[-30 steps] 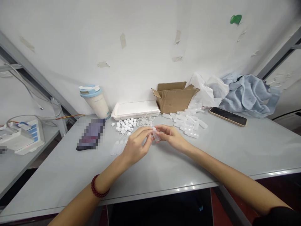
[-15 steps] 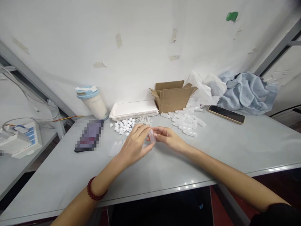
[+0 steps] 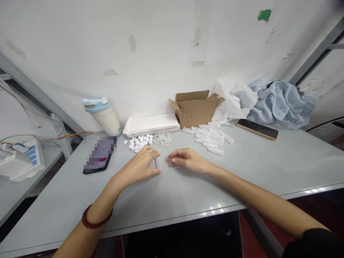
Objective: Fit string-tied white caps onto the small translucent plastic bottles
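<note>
Fingers of the left hand (image 3: pixel 138 167) are curled shut round a small translucent bottle (image 3: pixel 157 163), held roughly upright low over the grey table (image 3: pixel 188 193) near its middle, just in front of the white caps (image 3: pixel 139 142) and thin white ties (image 3: pixel 162 137); a light pinch on the body, leaving the neck free, would likely hold it steadiest. The right hand (image 3: pixel 186 160) lies just beside it, fingers loosely bent, thumb and forefinger nearly meeting, and whether they pinch anything cannot be told. The bottle's top is hidden behind the left hand.
</note>
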The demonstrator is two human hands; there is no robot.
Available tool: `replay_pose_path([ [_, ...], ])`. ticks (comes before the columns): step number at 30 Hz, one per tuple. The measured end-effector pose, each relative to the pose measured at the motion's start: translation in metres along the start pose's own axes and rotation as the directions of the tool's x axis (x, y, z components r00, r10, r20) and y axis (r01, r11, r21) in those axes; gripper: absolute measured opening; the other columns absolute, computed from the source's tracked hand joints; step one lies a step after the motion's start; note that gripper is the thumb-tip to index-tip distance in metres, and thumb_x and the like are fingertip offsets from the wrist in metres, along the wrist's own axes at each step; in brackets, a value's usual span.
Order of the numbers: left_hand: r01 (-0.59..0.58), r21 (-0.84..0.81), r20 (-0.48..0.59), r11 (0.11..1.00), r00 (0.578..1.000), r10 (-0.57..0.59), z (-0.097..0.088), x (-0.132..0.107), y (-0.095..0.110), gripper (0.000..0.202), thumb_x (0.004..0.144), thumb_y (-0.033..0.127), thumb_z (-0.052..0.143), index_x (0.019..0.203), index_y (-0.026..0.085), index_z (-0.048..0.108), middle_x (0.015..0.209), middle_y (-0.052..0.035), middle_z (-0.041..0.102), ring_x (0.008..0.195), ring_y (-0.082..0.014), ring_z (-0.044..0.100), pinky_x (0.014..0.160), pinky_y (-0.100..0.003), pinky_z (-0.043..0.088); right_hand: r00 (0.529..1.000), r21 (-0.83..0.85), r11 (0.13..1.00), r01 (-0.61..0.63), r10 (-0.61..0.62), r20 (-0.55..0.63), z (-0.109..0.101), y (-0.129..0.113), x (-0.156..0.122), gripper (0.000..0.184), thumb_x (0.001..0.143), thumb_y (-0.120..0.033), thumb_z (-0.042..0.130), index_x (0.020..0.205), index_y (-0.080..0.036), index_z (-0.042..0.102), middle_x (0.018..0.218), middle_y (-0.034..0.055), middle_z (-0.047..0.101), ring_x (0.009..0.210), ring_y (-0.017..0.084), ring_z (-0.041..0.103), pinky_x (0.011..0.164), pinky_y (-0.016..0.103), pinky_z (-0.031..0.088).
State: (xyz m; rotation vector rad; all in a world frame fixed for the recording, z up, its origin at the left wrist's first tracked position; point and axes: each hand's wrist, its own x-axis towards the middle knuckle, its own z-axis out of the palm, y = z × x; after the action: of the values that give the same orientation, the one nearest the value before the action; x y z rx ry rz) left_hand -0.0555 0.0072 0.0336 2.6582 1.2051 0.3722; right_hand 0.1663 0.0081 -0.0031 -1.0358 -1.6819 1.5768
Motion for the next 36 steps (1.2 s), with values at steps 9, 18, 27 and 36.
replay_pose_path([
  [9, 0.063, -0.025, 0.133, 0.998, 0.989, -0.059, 0.001, -0.003, -0.001, 0.041, 0.076, 0.033, 0.059, 0.114, 0.016, 0.059, 0.101, -0.0089, 0.063, 0.105, -0.0294, 0.051, 0.083, -0.038, 0.047, 1.0, 0.015, 1.0, -0.023, 0.023, -0.02, -0.001, 0.004, 0.002, 0.015, 0.083, -0.018, 0.058, 0.095, -0.013, 0.066, 0.089, 0.0076, 0.072, 0.082, 0.017, 0.068, 0.08, 0.033, 0.051],
  [18, 0.097, -0.025, 0.239, 0.995, 0.967, -0.089, -0.003, -0.004, 0.003, 0.038, 0.076, 0.027, 0.057, 0.114, 0.02, 0.059, 0.106, -0.0079, 0.059, 0.11, -0.029, 0.045, 0.089, -0.038, 0.043, 0.999, 0.037, 0.999, -0.027, 0.028, -0.028, -0.001, 0.004, 0.002, 0.014, 0.081, -0.021, 0.06, 0.09, -0.013, 0.067, 0.088, 0.0072, 0.071, 0.078, 0.015, 0.067, 0.076, 0.03, 0.051],
  [27, 0.11, -0.073, -0.026, 0.991, 0.993, -0.112, 0.004, 0.006, -0.005, 0.035, 0.091, 0.039, 0.044, 0.114, 0.017, 0.059, 0.115, -0.0104, 0.059, 0.114, -0.0279, 0.046, 0.096, -0.044, 0.042, 0.991, -0.305, 0.952, 0.028, -0.066, -0.117, -0.012, -0.008, 0.001, 0.02, 0.086, -0.019, 0.051, 0.096, -0.012, 0.067, 0.08, 0.0062, 0.071, 0.077, 0.017, 0.065, 0.072, 0.03, 0.049],
  [36, 0.087, 0.153, -0.251, 0.984, 0.967, -0.046, 0.023, 0.022, -0.046, 0.037, 0.08, 0.004, 0.037, 0.101, 0.011, 0.066, 0.117, -0.0114, 0.064, 0.116, -0.0294, 0.045, 0.099, -0.047, 0.042, 0.972, -0.97, 0.214, -0.115, -0.178, -0.154, -0.039, -0.013, -0.002, 0.037, 0.08, 0.005, 0.041, 0.105, -0.009, 0.064, 0.107, 0.0158, 0.063, 0.101, 0.025, 0.057, 0.078, 0.032, 0.044],
])
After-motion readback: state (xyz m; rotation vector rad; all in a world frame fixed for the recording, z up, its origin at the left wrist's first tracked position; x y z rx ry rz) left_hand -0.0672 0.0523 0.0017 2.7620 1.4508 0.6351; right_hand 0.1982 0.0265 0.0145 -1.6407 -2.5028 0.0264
